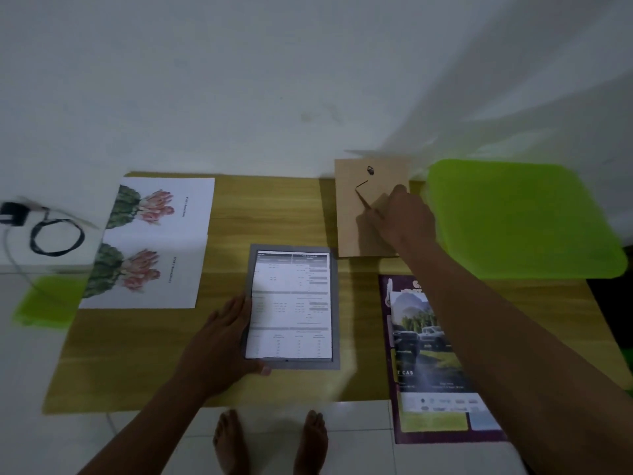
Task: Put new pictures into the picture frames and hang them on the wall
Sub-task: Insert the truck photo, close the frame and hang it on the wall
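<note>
A grey picture frame (335, 303) lies face down on the low wooden table (137, 354), with a printed sheet of tables in its opening. My left hand (222, 344) grips the frame's left edge and lower left corner. Farther back lies the brown backing board (363, 231) with a black hanger loop and a folding stand. My right hand (400, 217) rests on the board's right side, fingers closed around its edge and stand. A white sheet with two cactus flower pictures (154, 241) lies at the table's left.
A purple car brochure (428, 337) hangs over the table's front right edge. A bright green tray (520, 217) covers the back right corner. A black cable and charger (51, 234) lie on a white surface at left. My bare feet (270, 440) stand on the tiled floor.
</note>
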{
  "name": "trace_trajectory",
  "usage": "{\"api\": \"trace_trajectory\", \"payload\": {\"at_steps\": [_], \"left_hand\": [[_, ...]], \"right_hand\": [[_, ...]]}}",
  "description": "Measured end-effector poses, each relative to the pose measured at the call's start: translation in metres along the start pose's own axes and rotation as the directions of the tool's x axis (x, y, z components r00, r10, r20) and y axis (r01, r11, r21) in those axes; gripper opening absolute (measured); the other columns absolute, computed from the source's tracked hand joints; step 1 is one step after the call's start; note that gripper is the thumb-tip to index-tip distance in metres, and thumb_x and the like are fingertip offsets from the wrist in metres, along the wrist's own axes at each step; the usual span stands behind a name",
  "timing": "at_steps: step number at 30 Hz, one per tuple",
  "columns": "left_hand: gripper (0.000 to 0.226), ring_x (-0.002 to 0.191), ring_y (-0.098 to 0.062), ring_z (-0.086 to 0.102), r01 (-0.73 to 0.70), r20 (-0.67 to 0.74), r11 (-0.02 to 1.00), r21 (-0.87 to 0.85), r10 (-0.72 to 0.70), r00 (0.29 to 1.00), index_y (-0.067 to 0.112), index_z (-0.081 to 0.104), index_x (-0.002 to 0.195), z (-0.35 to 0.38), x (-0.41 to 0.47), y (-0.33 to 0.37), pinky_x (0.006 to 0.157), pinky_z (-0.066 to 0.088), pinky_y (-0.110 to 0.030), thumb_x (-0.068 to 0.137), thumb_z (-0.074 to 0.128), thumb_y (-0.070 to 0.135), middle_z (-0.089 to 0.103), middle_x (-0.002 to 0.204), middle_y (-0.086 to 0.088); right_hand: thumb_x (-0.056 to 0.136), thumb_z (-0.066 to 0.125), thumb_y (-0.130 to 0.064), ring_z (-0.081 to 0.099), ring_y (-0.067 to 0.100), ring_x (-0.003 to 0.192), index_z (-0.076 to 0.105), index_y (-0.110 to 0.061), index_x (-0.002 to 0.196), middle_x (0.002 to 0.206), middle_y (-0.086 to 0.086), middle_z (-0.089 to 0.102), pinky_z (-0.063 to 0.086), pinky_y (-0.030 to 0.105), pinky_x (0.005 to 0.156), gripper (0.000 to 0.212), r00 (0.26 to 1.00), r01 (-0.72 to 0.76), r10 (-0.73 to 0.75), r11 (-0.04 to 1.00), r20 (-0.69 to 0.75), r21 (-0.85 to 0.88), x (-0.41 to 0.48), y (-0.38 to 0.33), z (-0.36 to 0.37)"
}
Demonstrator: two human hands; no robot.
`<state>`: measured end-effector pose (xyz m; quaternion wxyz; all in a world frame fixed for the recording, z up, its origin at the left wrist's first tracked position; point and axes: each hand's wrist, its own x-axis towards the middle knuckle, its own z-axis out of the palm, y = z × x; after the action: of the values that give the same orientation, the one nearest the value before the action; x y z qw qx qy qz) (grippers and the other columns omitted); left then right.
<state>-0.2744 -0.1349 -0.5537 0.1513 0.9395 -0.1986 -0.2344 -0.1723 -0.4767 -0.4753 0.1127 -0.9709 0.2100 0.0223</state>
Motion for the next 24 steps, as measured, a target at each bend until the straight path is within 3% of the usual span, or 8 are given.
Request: {"api": "trace_trajectory", "payload": {"at_steps": [6, 10, 14, 24], "left_hand": [[0.150, 0.149, -0.026, 0.010, -0.019, -0.003, 0.999, 0.034, 0.019, 1.000, 0.008, 0.004, 0.153, -0.002, -0.001, 0.007, 0.120, 0.018, -0.042, 0.041, 0.040, 0.100, 0.012, 0.161, -0.009], [0.141, 0.150, -0.024, 0.001, -0.052, 0.015, 0.996, 0.067, 0.051, 0.999, 0.009, 0.000, 0.154, -0.005, 0.000, -0.003, 0.121, 0.014, -0.042, 0.053, 0.067, 0.081, 0.004, 0.162, -0.007], [0.135, 0.149, -0.021, -0.006, -0.059, 0.024, 0.994, 0.092, 0.058, 0.998, 0.012, -0.003, 0.155, -0.002, 0.000, -0.012, 0.122, 0.008, -0.040, 0.059, 0.067, 0.078, -0.002, 0.163, -0.002], [0.133, 0.150, -0.021, 0.002, -0.083, -0.017, 0.991, 0.110, 0.085, 0.996, 0.013, 0.007, 0.155, 0.003, 0.002, -0.020, 0.121, 0.010, -0.039, 0.057, 0.066, 0.080, 0.005, 0.163, -0.001]], "right_hand": [[0.091, 0.063, -0.044, 0.057, 0.026, 0.081, 0.051, -0.008, 0.112, 0.101, 0.009, 0.064, 0.037, 0.031, 0.061, 0.044, 0.996, 0.046, -0.054, 0.994, 0.076, 0.098, -0.068, -0.043, -0.003], [0.093, 0.060, -0.042, 0.063, 0.029, 0.095, 0.051, -0.007, 0.116, 0.108, 0.011, 0.064, 0.038, 0.030, 0.067, 0.043, 0.986, 0.061, -0.079, 0.991, 0.145, 0.120, -0.109, -0.069, 0.024], [0.092, 0.061, -0.043, 0.062, 0.029, 0.102, 0.051, -0.008, 0.119, 0.113, 0.012, 0.063, 0.042, 0.032, 0.070, 0.045, 0.979, 0.054, -0.081, 0.988, 0.187, 0.144, -0.130, -0.087, 0.057], [0.091, 0.062, -0.051, 0.054, 0.027, 0.115, 0.053, -0.006, 0.123, 0.124, 0.011, 0.057, 0.050, 0.037, 0.082, 0.055, 0.967, 0.118, -0.132, 0.990, 0.219, 0.076, -0.151, -0.077, 0.087]]}}
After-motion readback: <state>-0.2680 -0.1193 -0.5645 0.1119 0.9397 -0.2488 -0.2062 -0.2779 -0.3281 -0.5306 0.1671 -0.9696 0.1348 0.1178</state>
